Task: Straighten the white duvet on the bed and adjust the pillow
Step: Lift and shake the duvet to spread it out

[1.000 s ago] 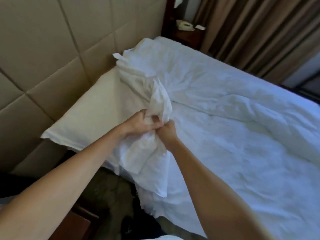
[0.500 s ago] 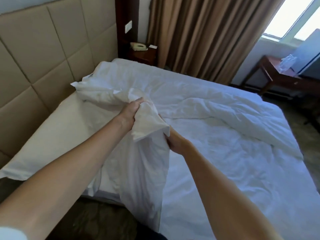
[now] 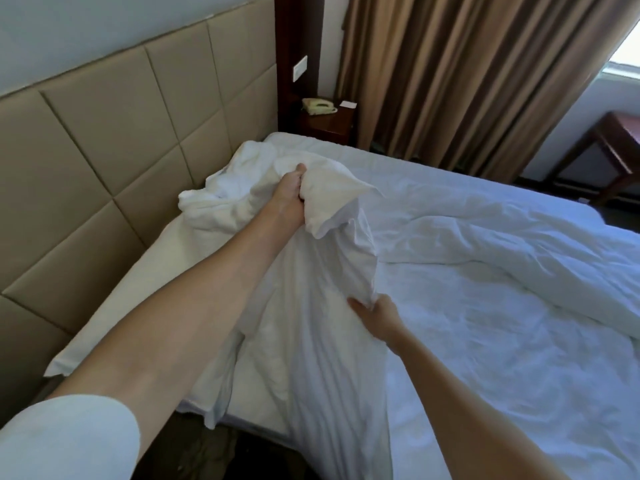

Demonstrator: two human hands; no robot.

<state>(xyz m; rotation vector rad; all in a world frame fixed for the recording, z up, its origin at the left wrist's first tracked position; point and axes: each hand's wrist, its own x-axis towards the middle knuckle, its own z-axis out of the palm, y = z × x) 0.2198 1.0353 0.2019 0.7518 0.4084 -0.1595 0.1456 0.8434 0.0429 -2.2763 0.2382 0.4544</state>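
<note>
Duvet [image 3: 485, 289] lies rumpled across bed [image 3: 398, 157], one corner lifted near headboard [image 3: 104, 150]. Our left hand [image 3: 289, 199] grips bunched corner tight, holds it high. Our right hand [image 3: 377, 315] pinches edge lower down, so we can pull cloth flat. Pillow [image 3: 131, 289] lies by headboard, partly under duvet.

The left hand [image 3: 289, 199] grips a bunched corner of the rumpled white fabric duvet [image 3: 485, 271], lifted above the head end of the bed near the tan padded panel headboard [image 3: 104, 140]. The right hand [image 3: 375, 318] pinches the same duvet's edge lower down, toward the bed's near side edge. A flat white pillow [image 3: 138, 278] lies along the headboard, partly under the raised cloth.
</note>
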